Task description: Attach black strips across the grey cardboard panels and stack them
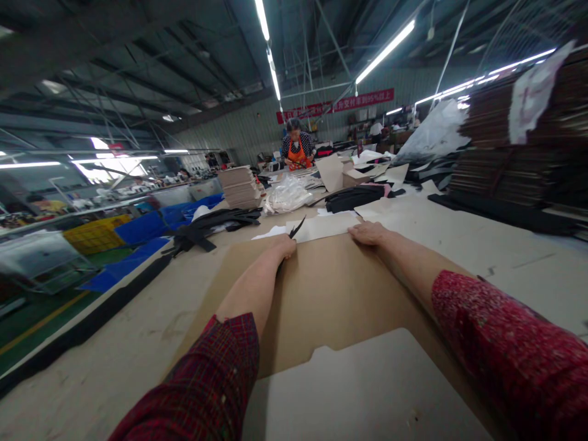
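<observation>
My left hand (pixel 285 246) is closed around a thin black pointed strip (pixel 297 229) whose tip sticks up past the fingers. It rests by the left end of a pale card sheet (pixel 325 227). At that sheet's right end, my right hand (pixel 366 233) has its fingers on the edge, seemingly pinching it; the thumb is partly hidden. Between my arms a large brown board (pixel 331 294) lies flat on the table. Closer to me, a grey-white card panel (pixel 367 392) with a notched far edge overlaps it.
Black strips (pixel 215 220) lie left, near a stack of brown card (pixel 239 187) and a clear plastic bag (pixel 288 195). More black pieces (pixel 353 197) lie beyond my right hand. Tall dark stacks (pixel 505 135) stand right. A person in an orange apron (pixel 297 153) works across the table.
</observation>
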Demonstrator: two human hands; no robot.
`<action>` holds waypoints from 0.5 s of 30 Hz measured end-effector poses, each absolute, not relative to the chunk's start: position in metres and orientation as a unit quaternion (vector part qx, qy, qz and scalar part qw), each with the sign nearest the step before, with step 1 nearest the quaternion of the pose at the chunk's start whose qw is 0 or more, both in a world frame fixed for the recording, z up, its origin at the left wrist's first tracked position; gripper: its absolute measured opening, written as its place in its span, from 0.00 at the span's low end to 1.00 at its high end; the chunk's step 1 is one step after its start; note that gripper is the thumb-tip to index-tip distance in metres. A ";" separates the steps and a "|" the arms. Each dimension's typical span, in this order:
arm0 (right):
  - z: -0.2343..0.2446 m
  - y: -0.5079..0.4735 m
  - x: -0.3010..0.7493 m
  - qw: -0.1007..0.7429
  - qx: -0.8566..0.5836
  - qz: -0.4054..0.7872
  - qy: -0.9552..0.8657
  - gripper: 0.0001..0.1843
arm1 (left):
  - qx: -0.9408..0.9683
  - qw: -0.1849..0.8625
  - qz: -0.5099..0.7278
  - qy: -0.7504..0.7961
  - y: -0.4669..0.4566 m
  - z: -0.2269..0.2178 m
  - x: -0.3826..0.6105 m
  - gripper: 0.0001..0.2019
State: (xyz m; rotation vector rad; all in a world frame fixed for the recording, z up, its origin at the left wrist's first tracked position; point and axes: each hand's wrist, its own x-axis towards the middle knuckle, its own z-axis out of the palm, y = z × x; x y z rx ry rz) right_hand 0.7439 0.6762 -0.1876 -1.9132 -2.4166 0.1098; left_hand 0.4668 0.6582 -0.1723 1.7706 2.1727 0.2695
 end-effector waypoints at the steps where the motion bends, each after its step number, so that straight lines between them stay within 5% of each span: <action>1: -0.187 0.675 0.744 0.023 -0.620 0.039 -0.784 0.22 | 0.622 0.164 0.092 0.760 0.657 -0.172 0.466 0.17; 15: -0.162 0.519 0.733 0.013 -0.519 0.031 -0.854 0.28 | 0.612 0.205 0.075 0.760 0.497 -0.142 0.456 0.13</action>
